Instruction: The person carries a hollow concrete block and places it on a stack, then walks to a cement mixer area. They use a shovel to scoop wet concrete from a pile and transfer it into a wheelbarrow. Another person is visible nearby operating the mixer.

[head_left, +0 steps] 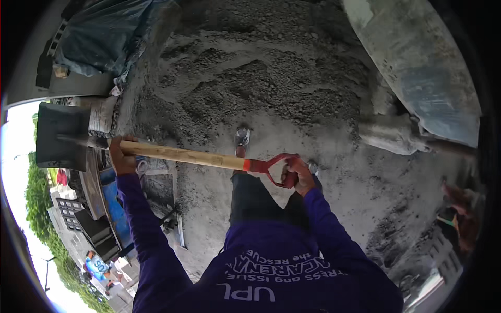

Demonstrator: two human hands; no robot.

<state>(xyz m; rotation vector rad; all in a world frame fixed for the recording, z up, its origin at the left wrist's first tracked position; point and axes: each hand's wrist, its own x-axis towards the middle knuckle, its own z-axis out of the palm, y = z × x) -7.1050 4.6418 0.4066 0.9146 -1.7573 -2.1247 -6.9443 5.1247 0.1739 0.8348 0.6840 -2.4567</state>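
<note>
- Where held across the body, shovel (172,154) lying nearly level, blade to the person's left, grip to the right, well above the grey ground.
- Blade (61,136): dark, flat, roughly square, coated in grey dust, edges bent by the lens; set out over the edge of the slab, with treetops and buildings far below behind it.
- Shaft (182,156): pale bare wood, straight, joined at its right end to a red collar.
- Grip (275,168): red D-shaped loop, closing the shaft's right end.
- Left hand (121,155): fingers wrapped tight around the wooden shaft close to the blade socket, knuckles upward, purple sleeve behind the wrist.
- Right hand (298,175): fingers curled closed through the red loop, clasping its crossbar; purple sleeve likewise.
- Heap of grey mix (261,83): loose, lumpy, damp-looking, spread ahead of the feet, well apart from the blade.
- Shoe (242,137): pale toe planted at the foot of the heap, just beyond the shaft.
- Second shovel (417,57): broad, mortar-caked blade at upper right, socket and handle running toward the right rim, held by another person's hand (459,201), seen blurred.
- Dark tarpaulin (102,34): crumpled at upper left, beside the heap.
</note>
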